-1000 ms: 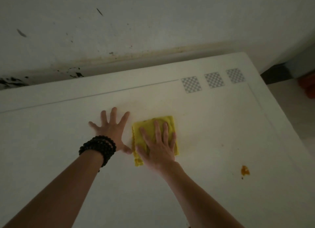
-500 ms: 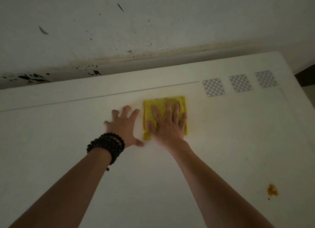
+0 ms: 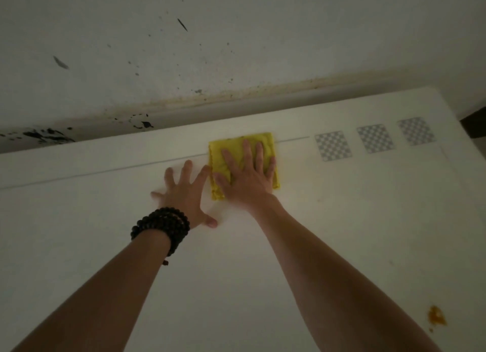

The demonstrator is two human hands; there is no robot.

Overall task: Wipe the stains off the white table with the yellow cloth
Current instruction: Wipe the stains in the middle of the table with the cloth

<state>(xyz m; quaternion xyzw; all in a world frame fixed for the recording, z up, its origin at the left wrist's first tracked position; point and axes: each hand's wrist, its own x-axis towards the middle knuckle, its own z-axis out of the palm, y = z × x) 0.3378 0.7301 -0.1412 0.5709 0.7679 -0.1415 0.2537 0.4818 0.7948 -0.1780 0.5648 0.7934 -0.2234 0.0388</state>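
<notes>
The yellow cloth (image 3: 243, 151) lies folded near the far edge of the white counter (image 3: 342, 233), its middle hidden under the right hand (image 3: 247, 179), which presses flat on it with fingers spread. The left hand (image 3: 184, 193) rests open just beside it, grasping nothing. An orange stain (image 3: 436, 318) sits well apart at the near right; dim light blurs fainter marks.

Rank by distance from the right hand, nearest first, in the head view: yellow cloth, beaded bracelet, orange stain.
1. yellow cloth: directly under the right hand.
2. beaded bracelet: on the left wrist, beside it.
3. orange stain: far off at the table's near right.
</notes>
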